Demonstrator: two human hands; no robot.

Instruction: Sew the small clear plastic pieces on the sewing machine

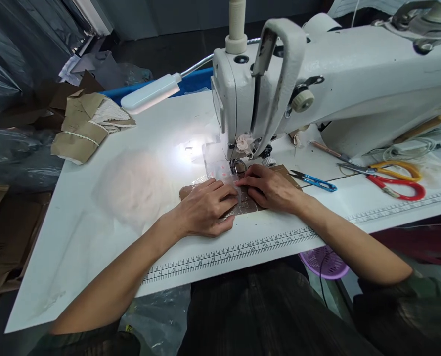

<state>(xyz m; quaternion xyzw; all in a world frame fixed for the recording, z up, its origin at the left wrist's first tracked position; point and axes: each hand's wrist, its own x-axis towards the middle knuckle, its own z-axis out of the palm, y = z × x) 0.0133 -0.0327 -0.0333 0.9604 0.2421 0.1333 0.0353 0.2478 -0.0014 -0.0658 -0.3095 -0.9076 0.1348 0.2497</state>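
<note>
Table [105, 232] first, white and wide, with a ruler strip printed along its near edge; we see it carry everything else. Next in size is the white sewing machine [339, 84], its head standing over the middle of the table, a lamp [150, 92] on a bendy neck lighting the needle area. At the far left corner lies a stack of brown fabric pieces [83, 126]. Right of the machine we find orange-and-red scissors [394, 178], and nearer the needle small blue thread snips [315, 182]. Under the presser foot sits a brown fabric piece [242, 203] with a clear plastic layer over it. Our left hand [205, 207] and right hand [270, 188] lie flat on it, fingers spread, fingertips nearly touching, pressing it down rather than gripping it
</note>
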